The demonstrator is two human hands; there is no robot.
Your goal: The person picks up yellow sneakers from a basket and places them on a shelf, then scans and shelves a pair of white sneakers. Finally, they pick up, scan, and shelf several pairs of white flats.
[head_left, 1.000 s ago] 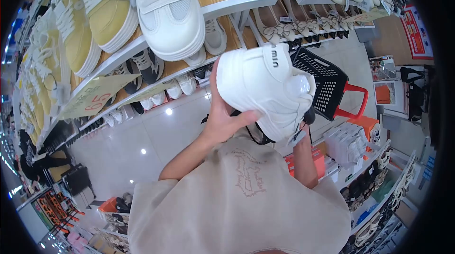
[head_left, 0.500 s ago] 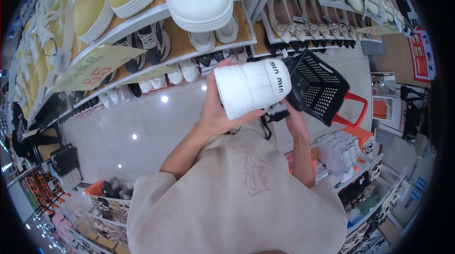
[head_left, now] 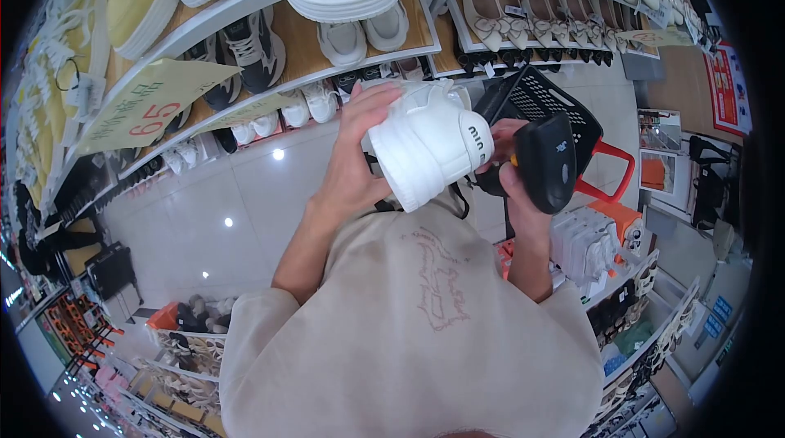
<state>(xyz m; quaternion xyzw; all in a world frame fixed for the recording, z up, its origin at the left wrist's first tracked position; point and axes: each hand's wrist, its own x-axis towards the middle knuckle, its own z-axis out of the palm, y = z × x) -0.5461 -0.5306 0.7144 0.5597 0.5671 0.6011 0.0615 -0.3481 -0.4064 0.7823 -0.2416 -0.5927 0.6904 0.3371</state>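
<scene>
Right hand (head_left: pixel 513 161) raised, now gripping black scanner (head_left: pixel 545 161); left hand (head_left: pixel 360 152) clasps white sneaker (head_left: pixel 429 143).

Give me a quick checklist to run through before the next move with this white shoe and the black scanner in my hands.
1. Left hand has a firm hold on the white sneaker: ok, fingers wrap its side.
2. Right hand grips the black handheld scanner: ok.
3. Scanner head faces the shoe's tag or barcode: cannot tell, no tag shows.
4. Scanner and sneaker close together: ok, they sit side by side.
5. Black basket with red handle clear of the hands: ok, it sits behind them.
6. Scanner switched on: cannot tell.
</scene>
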